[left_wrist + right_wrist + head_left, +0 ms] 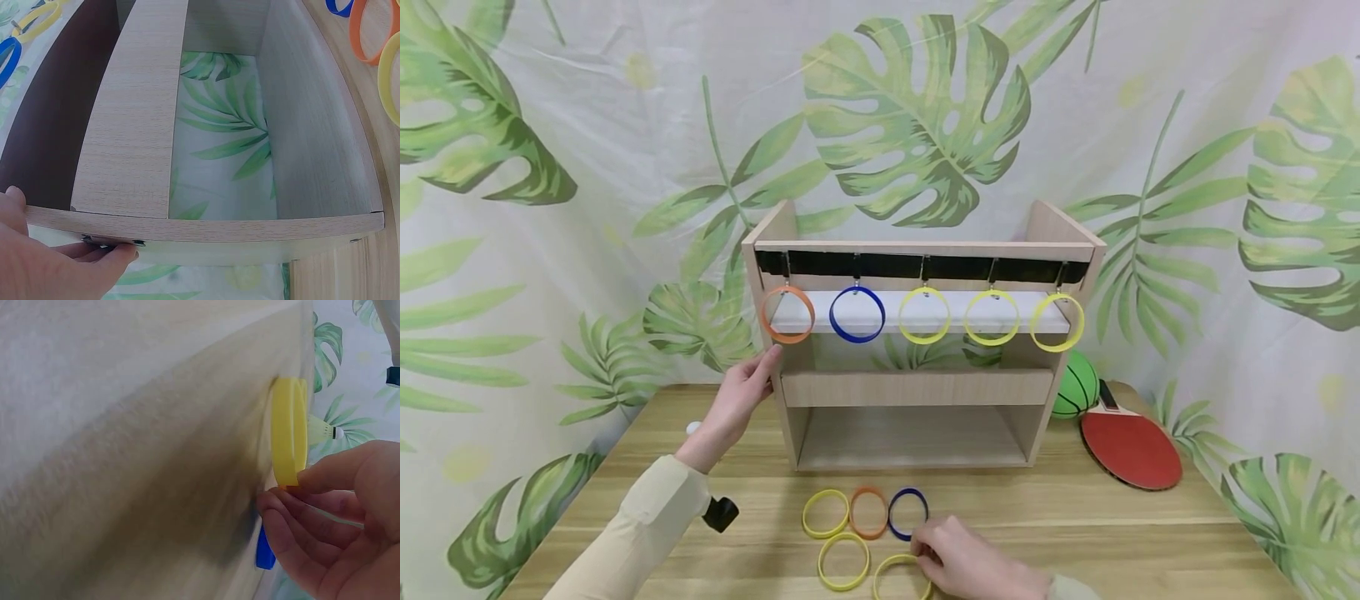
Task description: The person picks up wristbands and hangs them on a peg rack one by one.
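Note:
A small wooden shelf [917,389] stands on the table, and my left hand [741,400] grips its left side panel. In the left wrist view, the fingers and thumb of that hand bend round the panel's edge. My right hand [966,557] is low at the front, pinching the edge of a yellow ring [284,431] that lies by the table surface. Near it on the table are a blue ring [892,515], an orange ring [852,517] and two more yellow rings. From hooks on the shelf's black strip [891,267] hang an orange, a blue and three yellow rings.
Right of the shelf, a green ball [1077,385] sits behind a red table tennis bat [1131,450]. A shuttlecock [320,432] appears beyond the rings in the right wrist view. A leaf-patterned cloth [625,125] hangs behind the wooden table [1112,542].

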`<action>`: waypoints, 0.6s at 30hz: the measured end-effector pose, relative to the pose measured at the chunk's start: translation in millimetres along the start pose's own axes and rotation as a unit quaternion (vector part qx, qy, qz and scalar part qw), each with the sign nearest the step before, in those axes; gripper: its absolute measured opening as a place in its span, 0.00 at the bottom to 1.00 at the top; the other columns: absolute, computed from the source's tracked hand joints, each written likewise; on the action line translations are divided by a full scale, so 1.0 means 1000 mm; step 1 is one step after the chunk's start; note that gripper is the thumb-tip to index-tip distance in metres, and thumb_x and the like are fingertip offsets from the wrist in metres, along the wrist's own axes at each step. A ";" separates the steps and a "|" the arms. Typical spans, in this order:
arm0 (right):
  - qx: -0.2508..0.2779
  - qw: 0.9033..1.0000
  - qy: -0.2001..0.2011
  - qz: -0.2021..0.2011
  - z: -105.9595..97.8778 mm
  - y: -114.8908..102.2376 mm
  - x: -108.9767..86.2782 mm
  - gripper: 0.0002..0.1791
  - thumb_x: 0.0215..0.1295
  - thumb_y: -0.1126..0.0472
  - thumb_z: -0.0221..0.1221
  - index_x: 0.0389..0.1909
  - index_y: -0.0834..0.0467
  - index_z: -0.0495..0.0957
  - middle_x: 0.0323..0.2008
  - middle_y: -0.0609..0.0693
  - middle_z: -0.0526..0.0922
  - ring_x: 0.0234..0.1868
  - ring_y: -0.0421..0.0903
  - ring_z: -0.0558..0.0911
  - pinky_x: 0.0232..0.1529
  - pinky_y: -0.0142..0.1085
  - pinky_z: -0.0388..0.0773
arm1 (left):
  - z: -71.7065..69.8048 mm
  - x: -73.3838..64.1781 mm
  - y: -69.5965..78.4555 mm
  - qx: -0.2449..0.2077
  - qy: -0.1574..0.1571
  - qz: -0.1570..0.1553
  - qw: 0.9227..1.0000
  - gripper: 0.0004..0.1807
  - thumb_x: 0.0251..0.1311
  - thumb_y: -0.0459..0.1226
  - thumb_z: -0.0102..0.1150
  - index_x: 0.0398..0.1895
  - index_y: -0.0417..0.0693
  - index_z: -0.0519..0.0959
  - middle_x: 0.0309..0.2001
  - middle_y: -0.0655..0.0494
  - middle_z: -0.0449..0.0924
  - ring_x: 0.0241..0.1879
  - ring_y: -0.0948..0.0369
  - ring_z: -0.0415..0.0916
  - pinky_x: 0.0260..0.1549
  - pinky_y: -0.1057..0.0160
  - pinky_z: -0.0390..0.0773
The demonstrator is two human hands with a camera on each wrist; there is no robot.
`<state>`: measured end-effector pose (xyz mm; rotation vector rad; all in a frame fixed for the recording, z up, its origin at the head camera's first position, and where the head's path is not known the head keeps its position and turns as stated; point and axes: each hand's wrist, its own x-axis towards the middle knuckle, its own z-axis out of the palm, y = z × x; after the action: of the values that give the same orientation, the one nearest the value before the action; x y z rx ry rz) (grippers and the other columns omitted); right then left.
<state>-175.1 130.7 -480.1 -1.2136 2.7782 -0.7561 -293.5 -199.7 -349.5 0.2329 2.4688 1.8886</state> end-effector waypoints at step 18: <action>-0.057 0.981 0.127 -0.133 -0.044 -0.021 0.017 0.10 0.56 0.74 0.64 0.27 0.56 0.77 0.24 0.44 0.81 0.27 0.25 0.75 0.28 0.09 0.70 | 0.000 -0.001 0.001 0.003 -0.003 -0.005 1.000 0.45 0.72 0.62 0.38 0.76 0.36 0.52 0.79 0.41 0.45 0.77 0.45 0.52 0.75 0.48 0.61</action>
<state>-181.4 125.4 -429.2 -1.6444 2.9290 -0.8316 -292.7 -199.2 -348.9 0.2249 2.4672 1.8759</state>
